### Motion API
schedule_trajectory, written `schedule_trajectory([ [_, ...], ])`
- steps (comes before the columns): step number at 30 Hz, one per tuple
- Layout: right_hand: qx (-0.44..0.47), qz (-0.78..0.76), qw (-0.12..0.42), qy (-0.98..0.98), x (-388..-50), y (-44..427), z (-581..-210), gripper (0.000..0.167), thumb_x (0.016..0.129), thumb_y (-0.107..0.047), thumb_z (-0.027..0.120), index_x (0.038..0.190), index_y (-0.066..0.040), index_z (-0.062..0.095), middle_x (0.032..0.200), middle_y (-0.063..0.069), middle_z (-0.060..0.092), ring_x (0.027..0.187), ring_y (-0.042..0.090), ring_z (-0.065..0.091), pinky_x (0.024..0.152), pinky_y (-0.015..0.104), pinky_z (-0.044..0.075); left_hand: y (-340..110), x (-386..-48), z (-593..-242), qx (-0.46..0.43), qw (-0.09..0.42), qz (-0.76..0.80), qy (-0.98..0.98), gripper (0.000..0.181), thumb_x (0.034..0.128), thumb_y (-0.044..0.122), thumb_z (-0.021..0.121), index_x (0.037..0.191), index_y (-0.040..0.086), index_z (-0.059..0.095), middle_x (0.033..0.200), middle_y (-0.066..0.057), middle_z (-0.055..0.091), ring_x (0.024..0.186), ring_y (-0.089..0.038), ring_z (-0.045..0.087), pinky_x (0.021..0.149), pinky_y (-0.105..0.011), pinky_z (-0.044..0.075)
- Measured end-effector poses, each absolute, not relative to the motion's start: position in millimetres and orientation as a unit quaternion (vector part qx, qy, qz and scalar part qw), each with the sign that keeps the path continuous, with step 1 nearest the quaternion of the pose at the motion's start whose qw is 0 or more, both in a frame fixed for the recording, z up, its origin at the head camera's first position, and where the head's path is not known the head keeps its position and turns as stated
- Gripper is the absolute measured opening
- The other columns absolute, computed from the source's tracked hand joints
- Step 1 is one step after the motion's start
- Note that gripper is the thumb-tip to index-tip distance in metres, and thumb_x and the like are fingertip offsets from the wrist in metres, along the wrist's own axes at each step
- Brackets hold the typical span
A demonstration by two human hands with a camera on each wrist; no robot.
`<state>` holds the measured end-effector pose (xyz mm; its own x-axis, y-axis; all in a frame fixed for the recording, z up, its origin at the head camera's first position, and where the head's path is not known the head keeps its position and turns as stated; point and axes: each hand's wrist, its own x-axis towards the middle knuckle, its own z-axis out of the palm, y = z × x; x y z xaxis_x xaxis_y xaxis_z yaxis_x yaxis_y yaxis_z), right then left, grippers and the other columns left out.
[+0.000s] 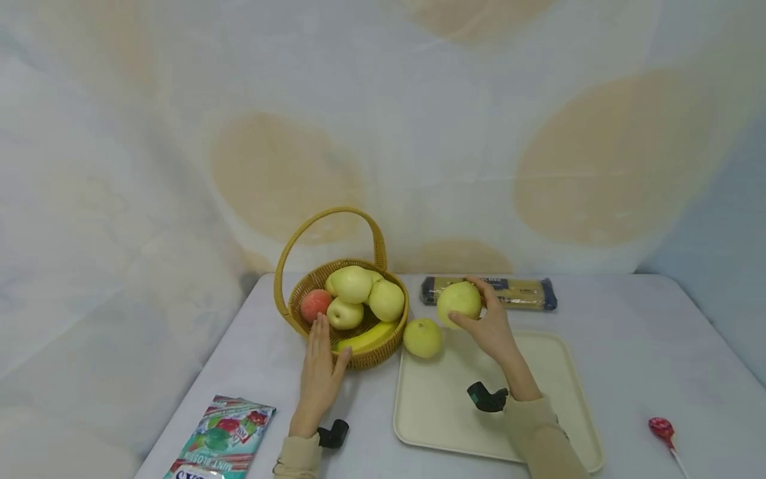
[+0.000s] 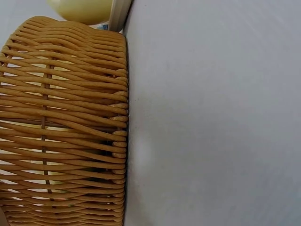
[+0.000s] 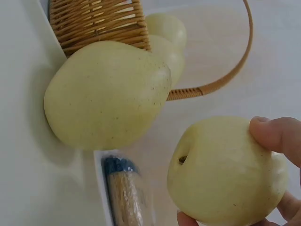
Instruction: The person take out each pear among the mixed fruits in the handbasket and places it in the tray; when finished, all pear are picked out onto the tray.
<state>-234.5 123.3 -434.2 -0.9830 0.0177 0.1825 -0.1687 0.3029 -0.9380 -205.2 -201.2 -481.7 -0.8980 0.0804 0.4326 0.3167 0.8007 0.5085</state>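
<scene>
My right hand [image 1: 493, 329] grips a pale yellow-green apple [image 3: 225, 172] above the far left part of the cream tray [image 1: 479, 426]; thumb and fingers curve round it, and a hollow with a dark stub shows. Below it, a rounded yellow-green fruit [image 1: 423, 338], speckled up close [image 3: 108, 94], rests at the tray's far left corner. My left hand [image 1: 319, 382] lies against the near left rim of a wicker basket [image 1: 374, 359], fingers extended. Inside are a peach [image 1: 315, 305], several pale green-yellow fruits [image 1: 353, 285] and a banana [image 1: 368, 337]. The left wrist view shows mainly basket weave [image 2: 66, 127].
A long clear package of pale sticks [image 1: 526, 295], perhaps pasta, lies behind the tray. A teal candy bag [image 1: 224, 436] is at the front left, and a red lollipop [image 1: 661, 429] at the front right. The basket's tall handle [image 1: 344, 210] arches upward.
</scene>
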Motion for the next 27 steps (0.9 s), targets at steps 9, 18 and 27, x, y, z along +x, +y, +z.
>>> schedule_trajectory([
  [9,0.025,0.57,0.072,-0.818,-236,138,-445,0.079,0.085,-0.015,0.073,0.151,-0.014,0.029,0.15,0.022,0.034,0.135,0.045,0.036,0.1,0.063,0.044,-200,-210,-481,-0.105,0.183,-0.306,-0.928,0.076,0.0994,0.031,0.053,0.155,0.002,0.011,0.162,-0.018,0.014,0.149,-0.038,0.015,0.116,-0.059,0.02],
  [18,0.038,0.57,0.051,-0.819,-242,130,-464,0.079,0.084,-0.01,0.073,0.15,-0.012,0.03,0.147,0.025,0.035,0.131,0.048,0.041,0.096,0.061,0.047,-208,-210,-483,-0.105,0.199,-0.298,-0.928,0.076,0.0993,0.031,0.053,0.155,0.001,0.011,0.161,-0.02,0.015,0.147,-0.04,0.017,0.115,-0.06,0.022],
  [27,0.047,0.569,0.026,-0.821,-247,120,-469,0.077,0.084,-0.011,0.073,0.15,-0.013,0.032,0.15,0.023,0.035,0.134,0.046,0.039,0.103,0.061,0.042,-215,-209,-482,-0.1,0.213,-0.296,-0.926,0.076,0.0988,0.028,0.055,0.155,0.001,0.012,0.161,-0.021,0.018,0.147,-0.04,0.019,0.114,-0.059,0.022],
])
